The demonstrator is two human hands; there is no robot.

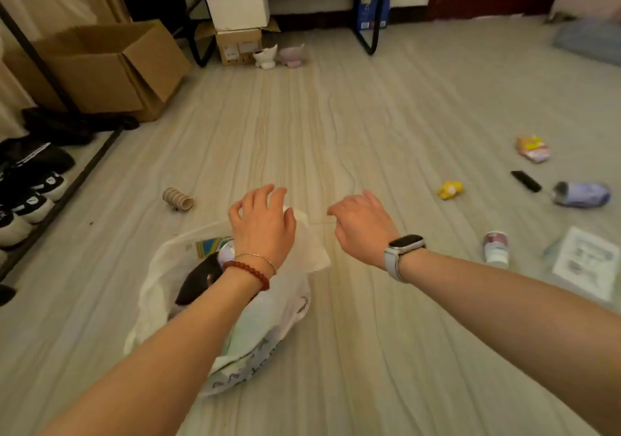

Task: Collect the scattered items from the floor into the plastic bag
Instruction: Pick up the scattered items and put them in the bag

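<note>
The plastic bag [268, 314] lies open-mouthed on the floor [336, 116] under the left hand [262, 224], which grips its white rim, while the right hand [363, 227], pinching something thin I cannot identify, is nearer the cup [495, 247] lying to its right, long axis pointing away.

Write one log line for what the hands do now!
left hand: holds plastic bag rim | right hand: pinching, object unclear | yellow item: on floor
</note>
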